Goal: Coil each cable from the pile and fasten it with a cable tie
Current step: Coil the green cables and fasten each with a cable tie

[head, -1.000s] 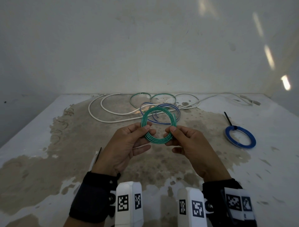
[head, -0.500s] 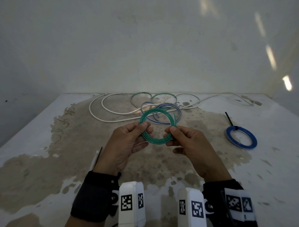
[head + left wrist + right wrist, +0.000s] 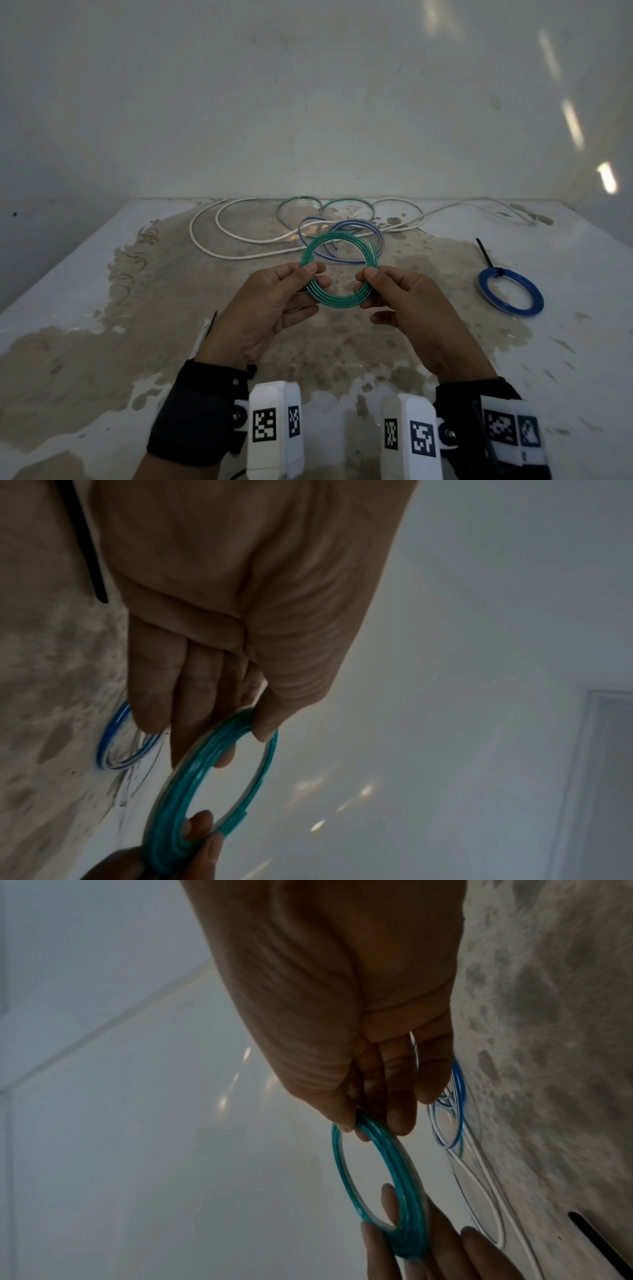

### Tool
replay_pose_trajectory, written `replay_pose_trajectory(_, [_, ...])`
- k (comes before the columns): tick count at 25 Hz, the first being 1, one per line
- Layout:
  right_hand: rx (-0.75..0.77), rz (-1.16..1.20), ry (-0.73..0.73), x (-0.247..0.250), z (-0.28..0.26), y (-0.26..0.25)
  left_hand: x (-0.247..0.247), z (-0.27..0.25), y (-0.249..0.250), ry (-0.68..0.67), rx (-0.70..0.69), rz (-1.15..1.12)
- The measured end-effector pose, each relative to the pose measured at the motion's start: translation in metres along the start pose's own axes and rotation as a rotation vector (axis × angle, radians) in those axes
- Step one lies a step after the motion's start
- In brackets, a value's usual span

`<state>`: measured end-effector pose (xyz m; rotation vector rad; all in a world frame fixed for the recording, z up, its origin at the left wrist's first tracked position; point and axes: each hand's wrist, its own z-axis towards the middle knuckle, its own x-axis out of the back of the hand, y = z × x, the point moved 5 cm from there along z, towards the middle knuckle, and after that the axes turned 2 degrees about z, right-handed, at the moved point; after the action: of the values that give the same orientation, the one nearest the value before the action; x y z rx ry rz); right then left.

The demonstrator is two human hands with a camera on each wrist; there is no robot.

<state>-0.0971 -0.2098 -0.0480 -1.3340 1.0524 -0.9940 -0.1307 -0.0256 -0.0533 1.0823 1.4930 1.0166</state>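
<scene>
The green cable coil (image 3: 337, 270) is being pinched at opposite sides between the left hand (image 3: 270, 308) and the right hand (image 3: 411, 308), held apart above the table (image 3: 68, 308), probably so that its loops are being kept together for tying.

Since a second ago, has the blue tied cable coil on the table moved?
No. The blue tied cable coil lies at the same spot on the stained table, its black tie tail pointing away as before; the slight image shift matches the whole scene.
</scene>
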Motion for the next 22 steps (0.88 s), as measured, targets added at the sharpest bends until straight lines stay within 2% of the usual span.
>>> replay_pose_trajectory(6, [0.016, 0.004, 0.004, 0.001, 0.001, -0.001, 0.001, 0.0, 0.0, 0.042, -0.042, -0.008])
replay_pose_trajectory(12, [0.039, 0.114, 0.043, 0.001, 0.001, 0.003, 0.01, 0.004, 0.008, 0.207, -0.072, -0.328])
replay_pose_trajectory(14, [0.035, 0.137, 0.055, 0.001, 0.0, 0.006, 0.011, 0.005, 0.01, 0.225, -0.086, -0.367])
replay_pose_trajectory(19, [0.09, 0.144, 0.129, 0.01, 0.002, -0.005, 0.005, -0.002, 0.012, 0.147, -0.135, -0.091])
replay_pose_trajectory(22, [0.114, 0.108, 0.121, 0.01, 0.003, -0.012, 0.002, -0.004, 0.009, 0.112, -0.122, 0.033])
